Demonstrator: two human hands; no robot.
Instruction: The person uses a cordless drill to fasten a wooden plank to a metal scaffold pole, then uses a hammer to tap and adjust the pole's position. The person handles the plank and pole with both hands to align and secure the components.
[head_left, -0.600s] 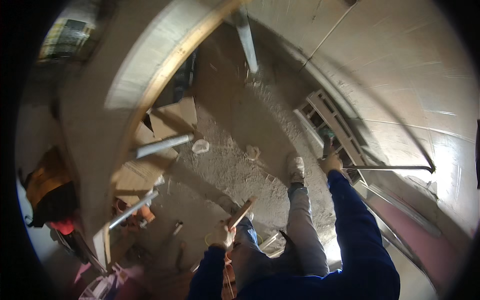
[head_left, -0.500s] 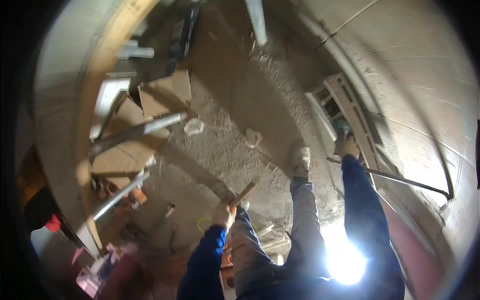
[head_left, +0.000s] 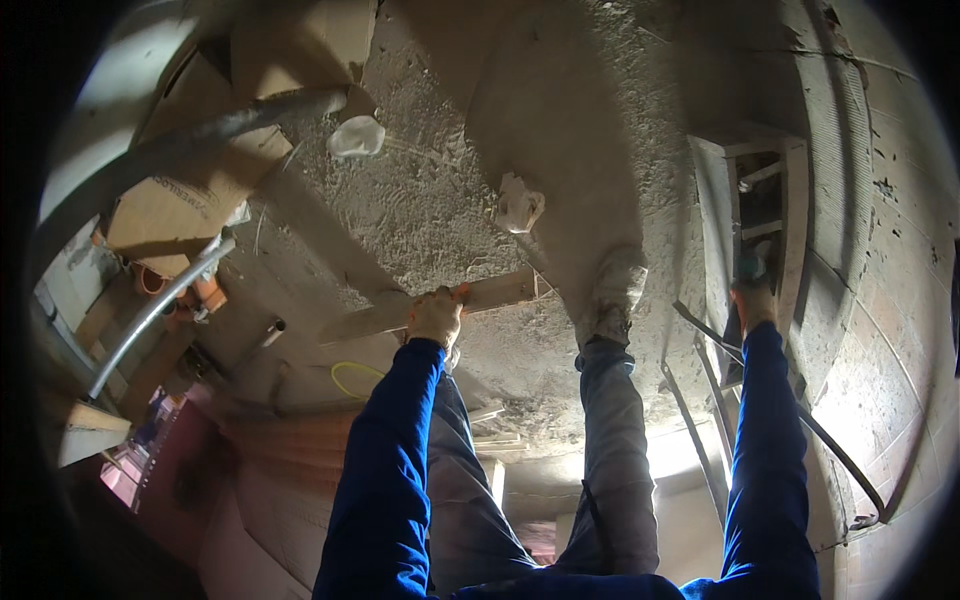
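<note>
My left hand [head_left: 435, 318] is closed around a flat wooden slat [head_left: 500, 291], low over the rough floor in front of my left leg. The slat lies almost crosswise and sticks out on both sides of my fist. On the right, my right hand [head_left: 754, 303] is closed at the lower part of a pale wooden frame [head_left: 796, 200] with crosspieces, which stands by the wall. Something dark greenish [head_left: 750, 265] shows just beyond its fingers. My fingers there are partly hidden, so what they grip cannot be made out.
Two pale lumps [head_left: 357, 137] lie on the floor ahead. Left are a cardboard piece [head_left: 190, 200], a metal pipe [head_left: 165, 310] and orange pipe fittings [head_left: 208, 292]. A bent dark bar [head_left: 840, 455] lies by the right wall [head_left: 890, 330]. My boot [head_left: 620, 285] stands between my hands.
The view has shifted, bringing the floor closer. The slat in my left hand has turned from a steep slant to nearly crosswise. My right hand stays at the wooden frame.
</note>
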